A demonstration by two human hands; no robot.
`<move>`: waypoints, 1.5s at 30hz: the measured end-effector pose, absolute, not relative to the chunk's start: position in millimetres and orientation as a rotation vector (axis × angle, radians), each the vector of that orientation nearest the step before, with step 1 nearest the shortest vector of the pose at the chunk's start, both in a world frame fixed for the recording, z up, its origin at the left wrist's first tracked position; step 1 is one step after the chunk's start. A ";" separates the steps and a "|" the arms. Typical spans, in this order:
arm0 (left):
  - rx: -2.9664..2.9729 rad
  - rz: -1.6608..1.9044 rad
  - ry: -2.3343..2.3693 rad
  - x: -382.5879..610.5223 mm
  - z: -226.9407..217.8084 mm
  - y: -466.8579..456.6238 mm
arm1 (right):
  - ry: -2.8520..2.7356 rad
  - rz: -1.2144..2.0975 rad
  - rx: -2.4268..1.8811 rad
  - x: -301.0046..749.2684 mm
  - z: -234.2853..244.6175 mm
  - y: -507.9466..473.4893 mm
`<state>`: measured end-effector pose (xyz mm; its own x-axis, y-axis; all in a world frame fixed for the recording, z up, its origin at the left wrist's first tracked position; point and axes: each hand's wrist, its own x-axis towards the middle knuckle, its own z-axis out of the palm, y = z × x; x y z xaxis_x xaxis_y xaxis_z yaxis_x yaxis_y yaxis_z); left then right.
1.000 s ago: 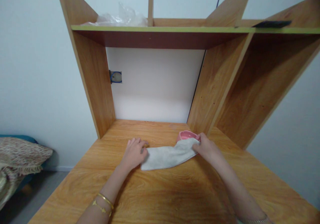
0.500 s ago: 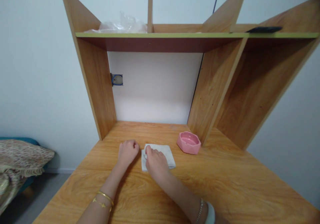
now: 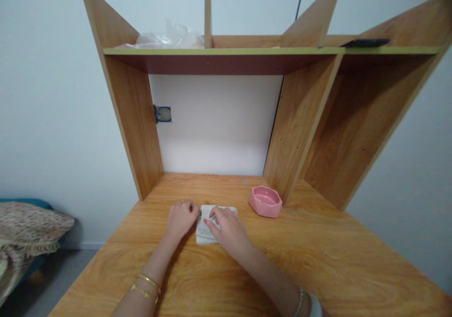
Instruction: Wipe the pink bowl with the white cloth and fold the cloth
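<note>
A folded white cloth (image 3: 206, 220) lies on the wooden desk (image 3: 318, 260) in front of me. My left hand (image 3: 181, 218) is curled, its fingertips pinching the cloth's left edge. My right hand (image 3: 228, 227) lies flat on top of the cloth with fingers stretched out, covering most of its right half. A pink dish (image 3: 265, 201) stands on the desk a short way to the right of my right hand, apart from the cloth.
Upright wooden panels (image 3: 134, 119) and a shelf (image 3: 226, 51) rise behind the desk. Crumpled clear plastic (image 3: 169, 36) and a dark flat object (image 3: 365, 43) sit on the shelf. A wall socket (image 3: 163, 114) shows at the back. A patterned blanket (image 3: 28, 223) lies lower left.
The cloth was stretched between both hands up to the pink dish; my right hand has brought its end over to the left, folding it small, and now presses flat on it.
</note>
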<state>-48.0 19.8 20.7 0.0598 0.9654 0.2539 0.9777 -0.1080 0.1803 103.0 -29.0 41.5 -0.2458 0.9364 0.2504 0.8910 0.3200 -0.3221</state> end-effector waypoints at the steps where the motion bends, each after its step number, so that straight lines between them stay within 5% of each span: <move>1: -2.252 -0.474 -2.087 -48.6 20.9 20.1 | -2.146 0.164 -1.681 114.9 43.5 -22.9; 7: -2.282 -0.467 -2.107 -46.7 24.2 18.8 | -1.979 0.385 -1.951 186.3 33.3 7.3; 21: -2.506 -0.453 -1.928 -33.9 25.7 12.4 | -1.887 1.004 -1.692 188.4 9.0 5.8; 32: -2.464 -0.327 -2.102 -43.7 27.3 8.8 | -1.925 0.864 -1.777 186.1 3.8 10.0; 45: -2.478 -0.380 -2.133 -34.7 16.1 12.2 | -1.792 0.638 -2.074 300.0 0.2 -40.3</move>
